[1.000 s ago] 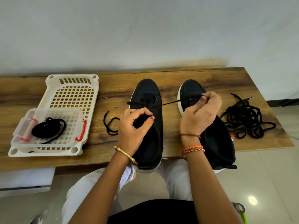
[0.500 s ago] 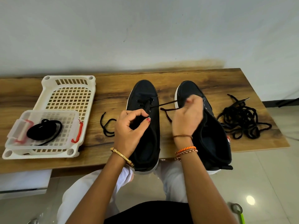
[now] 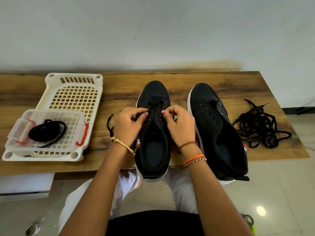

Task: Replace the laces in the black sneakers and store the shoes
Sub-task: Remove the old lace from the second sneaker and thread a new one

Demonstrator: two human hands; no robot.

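Two black sneakers with white soles stand side by side on the wooden table [image 3: 187, 77], toes pointing away. The left sneaker [image 3: 154, 133] has a black lace [image 3: 154, 104] through its front eyelets. My left hand [image 3: 129, 124] pinches the lace at the shoe's left eyelet row. My right hand [image 3: 179, 123] pinches at the right eyelet row. A loose lace end [image 3: 110, 126] trails on the table left of my left hand. The right sneaker [image 3: 218, 128] has bare eyelets and no lace.
A tangled pile of black laces [image 3: 259, 128] lies at the table's right end. At the left, a white slotted basket [image 3: 75, 92] carries a clear plastic box [image 3: 46, 132] with red clips, holding a coiled black lace [image 3: 47, 132]. The sneakers' heels overhang the near edge.
My right hand has come back from the right, where it held the lace stretched out, to the left sneaker's eyelets. My left hand has moved up onto the eyelet row.
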